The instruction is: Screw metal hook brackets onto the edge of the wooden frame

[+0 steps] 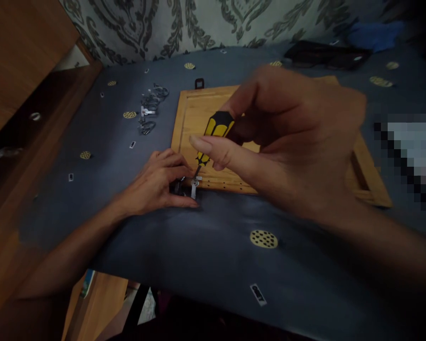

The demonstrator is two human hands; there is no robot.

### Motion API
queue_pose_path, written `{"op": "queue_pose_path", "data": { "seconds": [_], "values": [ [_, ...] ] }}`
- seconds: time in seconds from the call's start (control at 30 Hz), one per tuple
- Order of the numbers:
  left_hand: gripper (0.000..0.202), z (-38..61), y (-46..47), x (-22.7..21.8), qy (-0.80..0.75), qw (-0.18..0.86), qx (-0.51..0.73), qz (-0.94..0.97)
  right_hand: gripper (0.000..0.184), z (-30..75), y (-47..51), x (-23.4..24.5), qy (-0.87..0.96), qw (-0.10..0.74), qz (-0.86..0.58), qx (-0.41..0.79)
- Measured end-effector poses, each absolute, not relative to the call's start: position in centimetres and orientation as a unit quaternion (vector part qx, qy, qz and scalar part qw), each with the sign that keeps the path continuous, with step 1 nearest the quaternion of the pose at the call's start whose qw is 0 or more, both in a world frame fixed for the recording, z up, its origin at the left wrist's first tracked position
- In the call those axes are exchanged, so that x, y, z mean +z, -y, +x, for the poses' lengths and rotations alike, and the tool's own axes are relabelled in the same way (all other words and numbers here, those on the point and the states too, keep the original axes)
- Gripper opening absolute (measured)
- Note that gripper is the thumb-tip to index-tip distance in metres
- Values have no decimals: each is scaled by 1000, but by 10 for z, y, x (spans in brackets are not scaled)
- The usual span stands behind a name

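My right hand (287, 142) is raised close to the camera, fingers wrapped round a yellow-and-black screwdriver (215, 135) that points down and left. Its tip meets a small metal bracket (194, 185) at the near left edge of a wooden board (193, 111). My left hand (156, 182) rests on the dark blue cloth (206, 246), its fingers pinched round the bracket and pressing it against the board's edge.
A heap of several more metal brackets (151, 106) lies on the cloth left of the board. A dark flat object (326, 54) and blue fabric (374, 35) lie at the back right. Wooden furniture (17, 71) stands at the left. A blurred patch sits at the right edge.
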State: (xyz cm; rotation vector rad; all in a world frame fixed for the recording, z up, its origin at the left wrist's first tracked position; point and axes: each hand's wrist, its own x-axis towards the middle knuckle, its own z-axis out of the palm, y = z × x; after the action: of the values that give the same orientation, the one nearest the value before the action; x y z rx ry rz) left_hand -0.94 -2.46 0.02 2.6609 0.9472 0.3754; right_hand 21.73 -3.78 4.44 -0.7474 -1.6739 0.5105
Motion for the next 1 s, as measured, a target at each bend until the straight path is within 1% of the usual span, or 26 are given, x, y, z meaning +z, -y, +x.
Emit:
{"op": "queue_pose_path", "data": {
  "seconds": [0.1, 0.2, 0.43, 0.57, 0.67, 0.73, 0.83, 0.9, 1.0],
  "values": [
    [54, -10, 24, 0, -326, 151, 130, 924, 41, 217, 37, 46, 720, 579, -316, 216],
    [56, -10, 24, 0, -322, 157, 128, 925, 41, 219, 39, 47, 737, 554, -323, 215],
    [56, -10, 24, -3, -319, 166, 146, 922, 43, 224, 40, 48, 749, 526, -353, 197],
    [56, -10, 24, -5, -320, 168, 149, 920, 41, 224, 38, 49, 760, 520, -341, 187],
    [55, -10, 24, -2, -323, 175, 141, 919, 40, 223, 41, 49, 765, 510, -358, 164],
    [53, -9, 24, 0, -327, 184, 134, 917, 34, 222, 44, 49, 764, 505, -362, 172],
    [51, -8, 24, 3, -329, 196, 127, 915, 15, 221, 47, 47, 764, 498, -348, 218],
    [51, -8, 24, 3, -329, 191, 122, 917, 13, 220, 47, 46, 759, 501, -333, 248],
    [54, -8, 24, 2, -331, 171, 124, 920, 15, 222, 42, 45, 749, 507, -320, 282]
  ]
}}
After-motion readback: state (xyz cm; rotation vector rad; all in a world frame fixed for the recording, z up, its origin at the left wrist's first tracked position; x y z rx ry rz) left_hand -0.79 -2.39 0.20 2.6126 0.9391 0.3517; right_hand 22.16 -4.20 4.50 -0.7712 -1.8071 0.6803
